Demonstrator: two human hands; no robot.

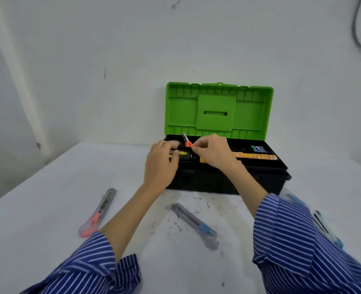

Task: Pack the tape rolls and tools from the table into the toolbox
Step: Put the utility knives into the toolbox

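Striped blue sleeves (pixel 302 240) frame two clear-bodied utility knives, pink-slider (pixel 96 213) and blue-slider (pixel 194 225), unpacked on the white table (pixel 26 219); left hand (pixel 161 164) curls on a black-and-yellow tape measure (pixel 184 154) in the open green-lidded toolbox (pixel 217 109); right hand (pixel 212 152) pinches an orange knife (pixel 187 142), whose exposed blade could nick fingers; no writing legible.
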